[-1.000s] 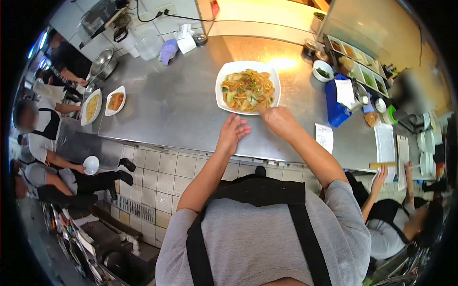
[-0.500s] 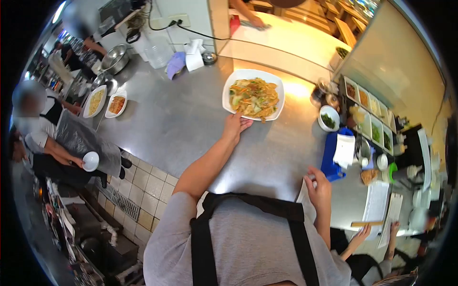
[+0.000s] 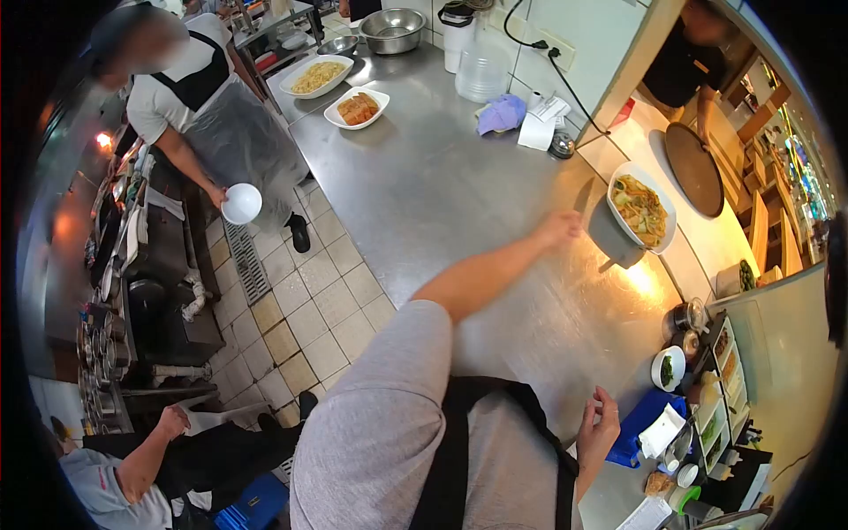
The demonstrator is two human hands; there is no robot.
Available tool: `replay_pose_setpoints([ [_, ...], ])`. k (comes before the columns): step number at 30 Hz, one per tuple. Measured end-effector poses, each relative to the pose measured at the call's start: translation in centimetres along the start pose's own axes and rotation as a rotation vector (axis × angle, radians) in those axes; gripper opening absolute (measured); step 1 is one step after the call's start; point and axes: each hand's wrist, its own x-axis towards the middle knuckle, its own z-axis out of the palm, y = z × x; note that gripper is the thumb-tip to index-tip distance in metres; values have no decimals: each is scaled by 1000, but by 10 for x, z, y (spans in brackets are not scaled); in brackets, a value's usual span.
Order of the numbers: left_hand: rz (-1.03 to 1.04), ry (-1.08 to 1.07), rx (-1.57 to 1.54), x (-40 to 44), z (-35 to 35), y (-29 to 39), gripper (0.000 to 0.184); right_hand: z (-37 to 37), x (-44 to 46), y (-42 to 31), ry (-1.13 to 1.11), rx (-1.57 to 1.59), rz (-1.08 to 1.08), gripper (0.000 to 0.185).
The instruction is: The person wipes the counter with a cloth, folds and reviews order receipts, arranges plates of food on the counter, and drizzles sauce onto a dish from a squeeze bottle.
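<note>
A white square plate [image 3: 669,216] of stir-fried noodles with vegetables [image 3: 639,210] is at the ledge on the far right of the steel counter. My left hand [image 3: 560,230] is stretched out to the left of the plate, apart from it. Motion smears its fingers. Above the counter's near right edge, my right hand [image 3: 600,427] has its fingers loosely apart and nothing visible in them. The blue tray [image 3: 638,435] with white paper lies just to its right.
Two white dishes of food, noodles [image 3: 318,78] and orange-brown pieces [image 3: 357,109], stand on the steel counter [image 3: 415,177]. A co-worker holds a white bowl [image 3: 241,204] at left. Beyond the ledge, a person grips a round brown tray [image 3: 695,168]. Garnish containers [image 3: 712,420] line the right.
The plate has gone from the counter to the ledge, and my left hand has come off it. My view has turned. The person beyond the ledge now shows with a round tray.
</note>
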Motion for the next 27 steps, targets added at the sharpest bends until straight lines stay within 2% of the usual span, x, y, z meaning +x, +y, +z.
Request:
replay_pose_setpoints([
  [2,3,304,-70,-21,-71,23,22,7,4,-16,-32,-15,-5,28],
  [3,35,450,-256,-20,-120,25,17,12,4,-25,-39,-22,0,28],
  [4,169,595,-442,-19,-168,32,16,17,2,-28,-78,-34,23,27],
  [5,573,160,-698,4,-259,-7,15,24,-2,-27,-88,-44,56,27],
  [6,447,520,-561,-3,-306,30,18,30,-4,-30,-63,-53,104,26],
  [7,367,705,-459,-9,-345,49,21,35,-2,-38,-87,-72,110,25],
  [9,254,888,-345,-7,-428,63,29,43,-4,-58,-124,-99,150,24],
  [10,339,925,-348,-23,-436,91,31,49,-5,-64,-137,-127,145,24],
  [11,274,998,-273,-45,-428,123,31,57,-5,-70,-117,-142,126,24],
  [12,216,965,-434,-41,-458,130,30,65,0,-76,-110,-162,105,24],
  [13,193,1012,-288,-63,-433,156,31,71,0,-81,-118,-182,74,25],
  [15,138,1001,-264,-68,-443,167,36,79,5,-93,-152,-206,105,26],
  [16,180,965,-204,-59,-478,155,43,83,6,-97,-181,-221,109,27],
  [17,231,1036,-94,-63,-474,155,33,86,5,-99,-160,-217,113,26],
  [18,181,1040,-41,-69,-469,161,29,88,5,-100,-145,-215,110,26],
  [21,107,817,19,-94,-454,163,41,94,9,-93,-135,-247,100,25],
  [24,-15,600,53,-107,-434,149,37,103,5,-84,-209,-338,140,26],
  [27,-61,409,99,-133,-352,145,40,100,-5,-73,-143,-314,111,23],
])
